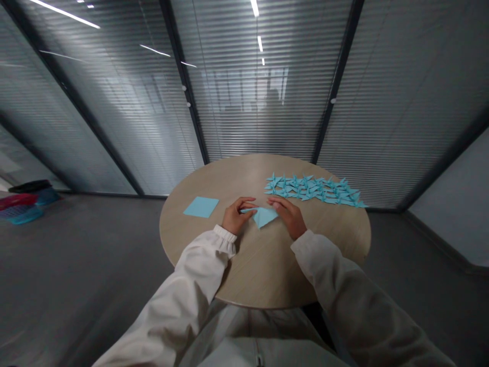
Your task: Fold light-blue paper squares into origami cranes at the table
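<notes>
A light blue sheet of origami paper (264,216), partly folded with a point toward me, lies between my hands over the middle of the round table. My left hand (237,214) pinches its left corner between thumb and fingers. On the other side, my right hand (289,215) has its fingers bent together at the paper's upper right edge; its thumb is mostly hidden. To the left of my left hand lies a flat square of blue paper (201,207). Beyond my right hand, several folded blue paper cranes (313,188) stand close together in rows.
The round wooden table (263,285) reaches close to my body. Behind it runs a glass wall with blinds (260,127) and dark frames. Baskets or bins, one red and blue (21,208), stand on the grey floor at far left.
</notes>
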Demonstrator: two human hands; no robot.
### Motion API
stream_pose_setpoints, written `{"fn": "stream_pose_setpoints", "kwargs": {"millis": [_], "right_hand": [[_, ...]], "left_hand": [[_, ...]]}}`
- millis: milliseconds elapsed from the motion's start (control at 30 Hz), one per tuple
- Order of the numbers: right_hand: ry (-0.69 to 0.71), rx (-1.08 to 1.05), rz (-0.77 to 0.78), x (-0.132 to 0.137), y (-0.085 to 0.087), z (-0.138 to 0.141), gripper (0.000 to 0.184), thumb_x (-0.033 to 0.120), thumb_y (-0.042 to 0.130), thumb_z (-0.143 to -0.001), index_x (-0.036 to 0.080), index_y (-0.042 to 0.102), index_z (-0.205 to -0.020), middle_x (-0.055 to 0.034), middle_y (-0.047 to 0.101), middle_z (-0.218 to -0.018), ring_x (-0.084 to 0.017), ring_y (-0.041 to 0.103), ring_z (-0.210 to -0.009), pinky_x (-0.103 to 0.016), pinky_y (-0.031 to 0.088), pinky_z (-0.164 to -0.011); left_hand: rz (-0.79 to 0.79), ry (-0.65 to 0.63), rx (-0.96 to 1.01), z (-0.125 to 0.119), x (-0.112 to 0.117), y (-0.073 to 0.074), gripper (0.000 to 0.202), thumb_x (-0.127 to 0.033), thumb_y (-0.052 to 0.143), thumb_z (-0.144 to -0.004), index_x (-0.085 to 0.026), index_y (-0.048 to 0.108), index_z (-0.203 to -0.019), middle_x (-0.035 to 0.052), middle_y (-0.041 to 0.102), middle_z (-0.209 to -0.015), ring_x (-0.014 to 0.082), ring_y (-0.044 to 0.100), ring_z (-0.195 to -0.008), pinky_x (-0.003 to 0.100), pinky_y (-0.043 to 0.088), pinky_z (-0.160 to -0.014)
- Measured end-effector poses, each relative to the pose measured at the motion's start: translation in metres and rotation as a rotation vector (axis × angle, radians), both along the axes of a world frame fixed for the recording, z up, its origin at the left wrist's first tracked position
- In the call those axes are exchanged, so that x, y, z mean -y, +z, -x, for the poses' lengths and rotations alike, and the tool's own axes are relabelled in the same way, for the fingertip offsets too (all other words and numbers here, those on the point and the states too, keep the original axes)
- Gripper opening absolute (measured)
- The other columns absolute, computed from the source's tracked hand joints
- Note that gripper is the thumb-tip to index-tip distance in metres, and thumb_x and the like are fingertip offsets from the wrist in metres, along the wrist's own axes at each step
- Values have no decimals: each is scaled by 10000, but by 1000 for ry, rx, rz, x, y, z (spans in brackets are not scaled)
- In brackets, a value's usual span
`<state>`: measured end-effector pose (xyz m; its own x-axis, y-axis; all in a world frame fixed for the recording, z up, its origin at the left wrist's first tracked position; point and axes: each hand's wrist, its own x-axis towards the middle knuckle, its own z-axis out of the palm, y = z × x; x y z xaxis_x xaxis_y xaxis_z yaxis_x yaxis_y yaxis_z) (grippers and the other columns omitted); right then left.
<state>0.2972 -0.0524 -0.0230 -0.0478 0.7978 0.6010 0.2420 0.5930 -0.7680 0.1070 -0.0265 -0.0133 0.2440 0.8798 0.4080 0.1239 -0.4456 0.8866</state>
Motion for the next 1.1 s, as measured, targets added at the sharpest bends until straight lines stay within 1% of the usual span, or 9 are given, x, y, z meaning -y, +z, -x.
{"fn": "stream_pose_setpoints", "kwargs": {"millis": [67, 133, 167, 267, 433, 600, 767, 933, 1100], "right_hand": [[-72, 149, -62, 0, -1, 5, 279, 355, 568, -784, 217, 626, -1020, -56, 643, -1025, -196, 574, -974, -348, 417, -899], [-100, 277, -133, 0, -2, 8, 206, 334, 595, -769, 228, 651, -936, -45, 665, -943, -197, 586, -918, -359, 414, -884], [-105, 320, -151, 0, -3, 10, 185, 318, 596, -772, 230, 650, -925, -40, 669, -927, -194, 590, -898, -360, 412, -875], [-142, 373, -180, -2, -5, 10, 127, 284, 589, -781, 218, 645, -875, -34, 674, -872, -185, 599, -835, -347, 420, -824], [-191, 401, -185, -3, -7, 8, 86, 270, 581, -782, 203, 629, -807, -33, 663, -816, -176, 595, -794, -320, 419, -779], [-183, 384, -156, -3, -6, 8, 63, 248, 578, -774, 200, 615, -790, -25, 651, -804, -164, 590, -773, -297, 420, -766], [-126, 384, -153, 0, -3, 10, 98, 276, 561, -798, 200, 622, -788, -25, 649, -787, -161, 588, -765, -297, 418, -771], [-128, 362, -148, -1, -4, 9, 119, 293, 556, -803, 204, 634, -789, -28, 657, -787, -161, 594, -753, -302, 422, -769], [-138, 349, -151, -3, -6, 8, 109, 284, 567, -796, 202, 639, -790, -29, 659, -790, -164, 595, -755, -296, 423, -765]], "left_hand": [[-34, -18, -45, -1, 3, 0, 390, -301, 671, -677, -148, 575, -1023, 76, 695, -864, 185, 646, -825, 306, 482, -770], [-61, -34, -78, -1, 5, 1, 383, -306, 662, -689, -154, 578, -1030, 70, 698, -866, 182, 648, -828, 302, 478, -783], [-70, -38, -91, -1, 6, 1, 382, -308, 660, -691, -156, 579, -1033, 67, 699, -864, 182, 648, -830, 300, 475, -786], [-85, -33, -112, -2, 7, 2, 390, -321, 661, -692, -162, 585, -1040, 57, 701, -850, 178, 647, -823, 286, 470, -775], [-70, 38, -108, -1, 3, 1, 389, -343, 679, -666, -167, 609, -1006, 43, 700, -802, 163, 638, -717, 251, 456, -633], [-43, 11, -38, 0, -1, 0, 389, -334, 692, -650, -160, 609, -987, 47, 697, -794, 150, 629, -706, 250, 443, -637], [-1, 2, -33, -2, 2, 3, 387, -341, 703, -634, -155, 618, -962, 53, 697, -771, 152, 624, -682, 240, 422, -581], [46, 23, 54, -3, 4, 5, 435, -339, 728, -601, -148, 613, -974, 49, 699, -746, 129, 605, -608, 229, 420, -540], [130, 44, 143, -2, 4, 9, 521, -364, 761, -554, -135, 592, -991, 58, 701, -723, 155, 629, -630, 249, 459, -583]]}}
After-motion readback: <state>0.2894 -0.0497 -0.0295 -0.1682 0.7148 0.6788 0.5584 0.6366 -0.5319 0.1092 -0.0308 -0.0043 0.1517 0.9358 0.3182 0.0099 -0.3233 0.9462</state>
